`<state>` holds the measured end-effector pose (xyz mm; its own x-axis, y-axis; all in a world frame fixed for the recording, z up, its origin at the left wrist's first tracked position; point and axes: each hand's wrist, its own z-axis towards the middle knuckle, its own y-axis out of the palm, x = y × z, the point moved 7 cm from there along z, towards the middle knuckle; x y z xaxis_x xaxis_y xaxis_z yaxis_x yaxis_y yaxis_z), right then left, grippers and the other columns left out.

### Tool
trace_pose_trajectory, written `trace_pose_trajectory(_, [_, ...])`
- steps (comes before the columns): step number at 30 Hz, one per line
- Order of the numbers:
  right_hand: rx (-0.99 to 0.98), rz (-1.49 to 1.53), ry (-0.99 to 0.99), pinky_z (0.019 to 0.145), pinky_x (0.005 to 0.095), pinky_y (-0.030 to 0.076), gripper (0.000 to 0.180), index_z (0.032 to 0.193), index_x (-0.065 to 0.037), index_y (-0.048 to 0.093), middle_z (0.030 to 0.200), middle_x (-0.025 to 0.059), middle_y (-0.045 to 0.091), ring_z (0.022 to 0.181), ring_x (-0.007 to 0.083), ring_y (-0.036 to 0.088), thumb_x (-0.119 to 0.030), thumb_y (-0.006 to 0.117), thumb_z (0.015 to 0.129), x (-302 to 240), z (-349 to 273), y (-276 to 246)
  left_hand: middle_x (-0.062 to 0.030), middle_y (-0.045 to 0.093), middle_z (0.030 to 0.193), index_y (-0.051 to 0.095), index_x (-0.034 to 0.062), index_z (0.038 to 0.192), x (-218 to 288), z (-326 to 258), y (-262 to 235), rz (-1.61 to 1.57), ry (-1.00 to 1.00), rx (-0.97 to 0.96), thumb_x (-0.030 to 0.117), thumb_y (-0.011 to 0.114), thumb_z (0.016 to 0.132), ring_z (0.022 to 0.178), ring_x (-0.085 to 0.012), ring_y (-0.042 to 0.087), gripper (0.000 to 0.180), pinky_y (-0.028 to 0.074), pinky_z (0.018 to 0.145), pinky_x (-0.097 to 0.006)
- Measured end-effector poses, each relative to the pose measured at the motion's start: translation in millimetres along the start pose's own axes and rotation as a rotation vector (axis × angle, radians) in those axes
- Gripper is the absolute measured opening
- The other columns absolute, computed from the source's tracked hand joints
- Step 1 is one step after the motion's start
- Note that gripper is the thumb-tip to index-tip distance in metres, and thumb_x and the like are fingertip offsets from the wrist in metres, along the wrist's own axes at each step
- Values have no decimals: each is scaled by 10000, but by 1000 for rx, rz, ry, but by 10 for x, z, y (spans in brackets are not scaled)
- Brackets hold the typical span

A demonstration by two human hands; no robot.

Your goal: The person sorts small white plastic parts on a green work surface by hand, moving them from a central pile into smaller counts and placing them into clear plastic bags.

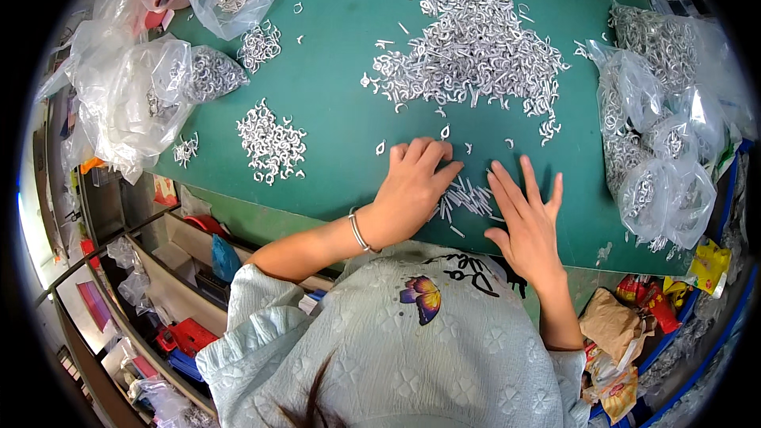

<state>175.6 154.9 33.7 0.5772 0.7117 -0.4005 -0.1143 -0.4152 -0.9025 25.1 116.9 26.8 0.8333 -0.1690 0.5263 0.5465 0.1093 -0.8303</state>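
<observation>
My left hand [407,192], with a bangle on its wrist, has its fingers curled and thumb drawn in close to them, low over the green table. What it holds, if anything, is hidden. Just past its knuckles lies a small teardrop-shaped silver piece [445,132], and another silver piece [380,147] lies to the left. Between my hands is a small pile of short, straight silver pins [466,199]. My right hand [529,226] is open, fingers spread, at the right side of these pins. A large heap of small curved silver metal pieces [476,51] lies beyond both hands.
Smaller piles of curved pieces [271,141] lie on the left of the green table [333,55]. Clear plastic bags [127,87] stand at the left edge. More filled bags [658,127] line the right edge. Below left is an open drawer [178,269]; snack packets [622,333] sit lower right.
</observation>
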Motion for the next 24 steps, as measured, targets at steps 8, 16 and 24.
trace_pose_trajectory(8, [-1, 90, 11, 1124, 611, 137, 901, 1417, -15, 363, 1517, 108, 313, 1422, 316, 239, -321, 757, 667, -10, -147, 132, -163, 495, 1265, 552, 18, 1215, 111, -193, 81, -302, 10, -43, -98, 536, 685, 1211, -360, 467, 542, 371, 1006, -462])
trace_pose_trajectory(16, [66, 280, -50, 1143, 504, 213, 852, 1428, -9, 351, 1514, 148, 314, 1408, 341, 274, -275, 730, 712, -48, -229, 173, -187, 539, 1229, 605, -15, 1115, 46, -988, 81, -984, -171, -245, -139, 447, 751, 1179, -298, 522, 416, 427, 973, -390])
trace_pose_trajectory(24, [16, 109, -355, 1132, 473, 269, 682, 1374, -64, 451, 1468, 72, 402, 1382, 303, 323, -319, 662, 778, -441, 257, 282, -249, 453, 1371, 420, 18, 1379, 87, -1327, 1054, -2283, -874, -595, 408, 363, 975, 1273, -314, 464, 565, 339, 1095, -401])
